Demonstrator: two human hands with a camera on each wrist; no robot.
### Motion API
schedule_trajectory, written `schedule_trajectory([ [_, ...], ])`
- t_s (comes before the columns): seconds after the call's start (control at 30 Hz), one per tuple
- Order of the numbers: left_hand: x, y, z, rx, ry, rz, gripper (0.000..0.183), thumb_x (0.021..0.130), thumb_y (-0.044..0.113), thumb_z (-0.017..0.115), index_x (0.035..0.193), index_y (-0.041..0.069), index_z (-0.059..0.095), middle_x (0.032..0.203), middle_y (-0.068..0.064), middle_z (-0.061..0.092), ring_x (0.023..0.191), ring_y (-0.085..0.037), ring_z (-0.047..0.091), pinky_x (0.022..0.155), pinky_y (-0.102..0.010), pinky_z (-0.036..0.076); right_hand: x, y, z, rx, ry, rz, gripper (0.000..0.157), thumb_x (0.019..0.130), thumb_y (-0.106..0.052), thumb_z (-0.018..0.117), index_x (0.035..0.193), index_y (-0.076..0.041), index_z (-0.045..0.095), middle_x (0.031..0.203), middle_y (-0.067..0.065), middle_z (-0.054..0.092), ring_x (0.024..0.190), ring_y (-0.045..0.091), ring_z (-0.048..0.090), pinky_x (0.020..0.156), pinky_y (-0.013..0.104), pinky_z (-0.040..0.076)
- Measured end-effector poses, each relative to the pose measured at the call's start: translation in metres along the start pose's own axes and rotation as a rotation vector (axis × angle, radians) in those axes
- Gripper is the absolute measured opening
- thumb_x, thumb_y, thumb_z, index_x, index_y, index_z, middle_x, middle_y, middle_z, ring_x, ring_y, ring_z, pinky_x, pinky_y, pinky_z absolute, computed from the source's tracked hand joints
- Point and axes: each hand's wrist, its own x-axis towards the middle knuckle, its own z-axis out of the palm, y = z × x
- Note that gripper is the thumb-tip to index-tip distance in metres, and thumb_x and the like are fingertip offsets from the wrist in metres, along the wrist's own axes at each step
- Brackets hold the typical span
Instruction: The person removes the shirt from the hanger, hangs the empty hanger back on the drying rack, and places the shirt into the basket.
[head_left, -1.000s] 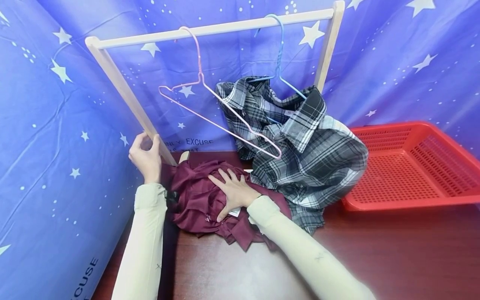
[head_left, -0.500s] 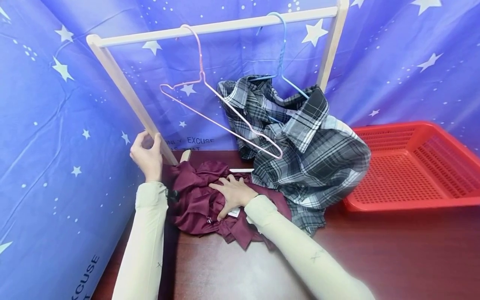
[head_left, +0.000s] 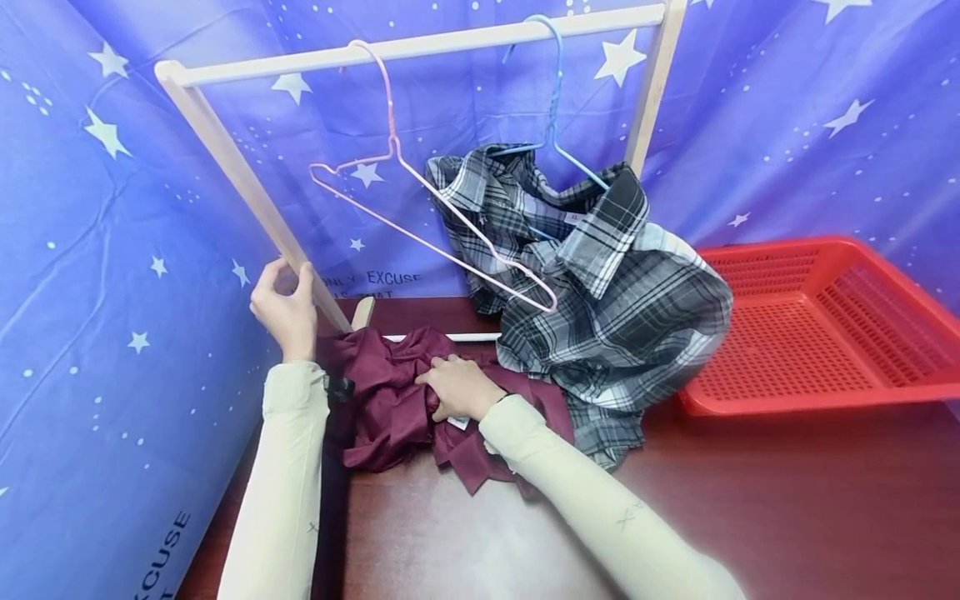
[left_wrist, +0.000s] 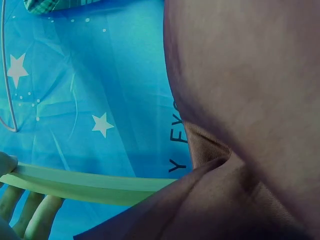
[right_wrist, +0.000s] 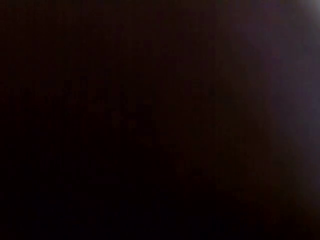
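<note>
My left hand (head_left: 287, 312) grips the left post of the wooden clothes rack (head_left: 236, 183), thumb on one side and fingers on the other. In the left wrist view, fingers (left_wrist: 42, 217) wrap that post, and dark maroon cloth (left_wrist: 280, 75) covers much of the picture. A crumpled maroon shirt (head_left: 382, 417) lies at the rack's foot. My right hand (head_left: 465, 387) holds a bunch of it with bent fingers, just beside a white label (head_left: 459, 422). Above it, a bare pink hanger (head_left: 392, 143) hangs from the rail. The right wrist view is almost black.
A blue hanger (head_left: 553, 117) on the rail carries a grey plaid shirt (head_left: 630, 308), whose lower end reaches the table (head_left: 787, 500). To the right stands a red plastic basket (head_left: 825, 404). A blue star-patterned curtain (head_left: 82, 292) encloses the back and left.
My right hand's spread fingers have curled in and drawn the maroon shirt toward me, baring more of the rack's lower white bar. The left hand keeps its hold on the post.
</note>
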Motion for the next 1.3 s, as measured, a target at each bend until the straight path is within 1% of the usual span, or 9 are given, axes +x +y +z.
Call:
schedule_trajectory([
  [0.17, 0.0, 0.0, 0.0, 0.006, 0.006, -0.007, 0.021, 0.087, 0.017, 0.074, 0.104, 0.006, 0.076, 0.094, -0.014, 0.076, 0.068, 0.009, 0.054, 0.089, -0.027, 0.047, -0.001, -0.002, 0.005, -0.007, 0.073, -0.022, 0.051, 0.074, -0.032, 0.084, 0.122, -0.026, 0.071, 0.11, 0.005, 0.069, 0.099, 0.027, 0.067, 0.075, 0.044, 0.057],
  [0.27, 0.0, 0.0, 0.0, 0.007, 0.004, -0.004, 0.021, 0.087, 0.017, 0.074, 0.105, 0.006, 0.076, 0.093, -0.015, 0.075, 0.067, 0.009, 0.053, 0.088, -0.027, 0.047, -0.002, -0.003, 0.008, -0.029, 0.102, -0.02, 0.047, 0.075, -0.031, 0.083, 0.12, -0.027, 0.072, 0.107, 0.006, 0.07, 0.096, 0.027, 0.067, 0.071, 0.043, 0.057],
  [0.4, 0.0, 0.0, 0.0, 0.002, 0.006, -0.006, 0.022, 0.087, 0.017, 0.074, 0.105, 0.005, 0.076, 0.093, -0.015, 0.075, 0.066, 0.009, 0.053, 0.087, -0.025, 0.047, -0.004, -0.004, 0.01, -0.06, 0.093, 0.014, 0.052, 0.076, -0.035, 0.083, 0.125, -0.028, 0.067, 0.112, 0.007, 0.066, 0.103, 0.027, 0.065, 0.073, 0.044, 0.056],
  [0.53, 0.001, 0.0, -0.001, 0.004, 0.01, -0.013, 0.021, 0.087, 0.018, 0.074, 0.105, 0.006, 0.076, 0.093, -0.014, 0.075, 0.067, 0.009, 0.053, 0.083, -0.022, 0.047, -0.006, -0.007, 0.011, -0.058, 0.092, 0.052, 0.058, 0.078, -0.037, 0.083, 0.129, -0.024, 0.06, 0.119, 0.01, 0.06, 0.108, 0.03, 0.061, 0.075, 0.046, 0.056],
  [0.63, 0.002, 0.001, 0.0, 0.001, 0.006, -0.011, 0.022, 0.087, 0.019, 0.074, 0.105, 0.006, 0.076, 0.095, -0.014, 0.075, 0.068, 0.009, 0.054, 0.082, -0.021, 0.047, -0.006, -0.008, 0.01, -0.066, 0.105, 0.042, 0.055, 0.079, -0.034, 0.083, 0.128, -0.023, 0.06, 0.118, 0.011, 0.061, 0.105, 0.031, 0.062, 0.073, 0.046, 0.056],
  [0.8, 0.002, 0.0, 0.0, 0.007, 0.001, -0.017, 0.025, 0.086, 0.021, 0.075, 0.105, 0.005, 0.075, 0.096, -0.014, 0.075, 0.07, 0.009, 0.053, 0.084, -0.022, 0.047, -0.007, -0.008, 0.009, -0.087, 0.107, -0.014, 0.049, 0.08, -0.027, 0.082, 0.125, -0.024, 0.063, 0.111, 0.009, 0.066, 0.097, 0.03, 0.066, 0.072, 0.043, 0.056],
  [1.03, 0.002, -0.001, 0.0, 0.015, 0.007, -0.005, 0.023, 0.086, 0.02, 0.075, 0.105, 0.006, 0.076, 0.096, -0.013, 0.076, 0.069, 0.009, 0.053, 0.088, -0.026, 0.048, -0.015, -0.007, -0.002, -0.124, 0.165, -0.057, 0.048, 0.082, -0.026, 0.08, 0.126, -0.025, 0.063, 0.11, 0.009, 0.065, 0.096, 0.029, 0.066, 0.071, 0.041, 0.056],
  [1.13, 0.001, -0.001, 0.0, 0.015, 0.005, -0.001, 0.024, 0.086, 0.019, 0.075, 0.105, 0.005, 0.075, 0.096, -0.013, 0.076, 0.069, 0.009, 0.053, 0.088, -0.026, 0.047, -0.02, -0.007, -0.011, -0.139, 0.189, -0.069, 0.045, 0.083, -0.026, 0.078, 0.126, -0.025, 0.063, 0.109, 0.008, 0.065, 0.096, 0.028, 0.066, 0.069, 0.041, 0.056],
  [1.3, 0.001, 0.001, 0.0, 0.022, 0.005, -0.004, 0.025, 0.085, 0.02, 0.076, 0.106, 0.006, 0.076, 0.097, -0.012, 0.075, 0.071, 0.007, 0.051, 0.091, -0.028, 0.046, -0.031, -0.01, -0.026, -0.157, 0.24, -0.096, 0.043, 0.082, -0.024, 0.078, 0.122, -0.024, 0.063, 0.107, 0.007, 0.064, 0.093, 0.027, 0.065, 0.064, 0.04, 0.056],
])
